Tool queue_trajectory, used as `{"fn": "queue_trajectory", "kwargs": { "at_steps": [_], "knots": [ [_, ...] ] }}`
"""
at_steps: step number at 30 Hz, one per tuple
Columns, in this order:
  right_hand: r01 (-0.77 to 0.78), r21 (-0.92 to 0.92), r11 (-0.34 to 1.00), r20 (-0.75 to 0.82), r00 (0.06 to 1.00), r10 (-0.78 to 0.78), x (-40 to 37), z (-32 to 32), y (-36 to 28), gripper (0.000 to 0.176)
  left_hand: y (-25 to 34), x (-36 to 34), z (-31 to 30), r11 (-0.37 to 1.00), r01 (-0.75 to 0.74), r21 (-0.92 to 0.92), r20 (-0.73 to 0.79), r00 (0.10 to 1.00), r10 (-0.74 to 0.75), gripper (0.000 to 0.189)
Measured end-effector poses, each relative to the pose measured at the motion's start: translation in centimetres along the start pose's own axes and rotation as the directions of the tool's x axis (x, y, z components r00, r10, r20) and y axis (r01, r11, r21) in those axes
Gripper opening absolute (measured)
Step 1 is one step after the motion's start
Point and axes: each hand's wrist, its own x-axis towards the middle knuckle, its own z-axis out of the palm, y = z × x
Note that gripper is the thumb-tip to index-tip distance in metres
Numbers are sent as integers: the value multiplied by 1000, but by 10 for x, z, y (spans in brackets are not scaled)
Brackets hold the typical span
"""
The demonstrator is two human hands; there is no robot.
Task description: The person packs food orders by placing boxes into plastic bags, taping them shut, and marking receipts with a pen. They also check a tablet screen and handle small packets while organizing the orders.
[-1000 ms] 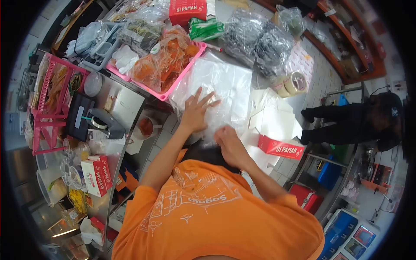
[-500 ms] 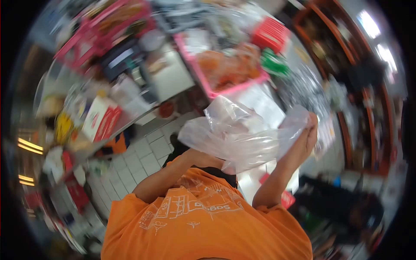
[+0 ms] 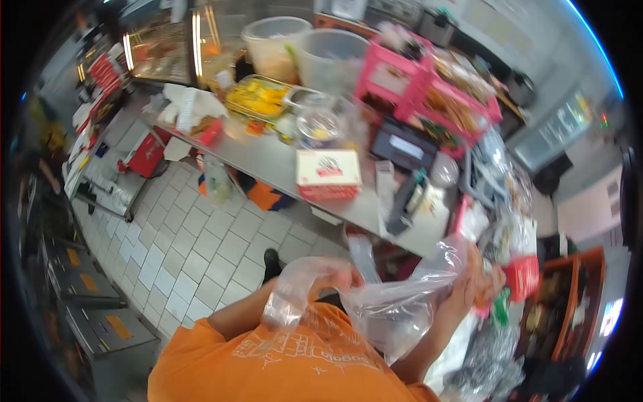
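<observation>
A clear plastic bag [image 3: 395, 311] hangs loose and crumpled in front of my orange shirt, stretched between my two hands. My right hand [image 3: 467, 281] grips its upper right part, the fingers partly hidden by the film. Over on the other side, my left hand [image 3: 343, 276] is closed on the bag's folds and shows only in part through the plastic. Just beyond the bag runs a metal counter [image 3: 261, 157]. On it a white and red box [image 3: 328, 173] stands close to the edge, with a dark device with a small screen [image 3: 405, 144] beside it.
Two translucent buckets [image 3: 274, 47] and a tray of yellow packets [image 3: 258, 97] stand along the counter. Pink crates [image 3: 429, 87] are stacked at its right. A red basket [image 3: 521, 278] and clear plastic wrap [image 3: 485, 355] lie at my right. Tiled floor [image 3: 201, 234] lies left.
My view has swung to the left, bringing more counter and floor into sight. The bag remains between both hands and now hangs more spread out, lower and closer to my shirt.
</observation>
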Motion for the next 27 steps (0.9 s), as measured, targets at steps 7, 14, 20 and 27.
{"fn": "queue_trajectory", "kwargs": {
  "at_steps": [7, 14, 20, 27],
  "knots": [
    [99, 5, 995, -118, 988, -98, -38, 141, 6, 33, 54, -102, -95, 923, 318, -215, -572, 725, -383, 38],
    [40, 101, 994, 25, 999, -43, -31, 231, 23, 35, 118, -150, -113, 880, 325, 348, -751, 658, 54, 27],
    [118, -203, 972, 170, 982, -84, 22, 263, 39, 47, 71, -163, -218, 982, -179, 56, -752, 639, 159, 26],
    [470, -57, 881, -33, 881, -472, 62, 316, 74, 49, 76, -155, -192, 943, -123, -310, -674, 728, -126, 37]
  ]
}}
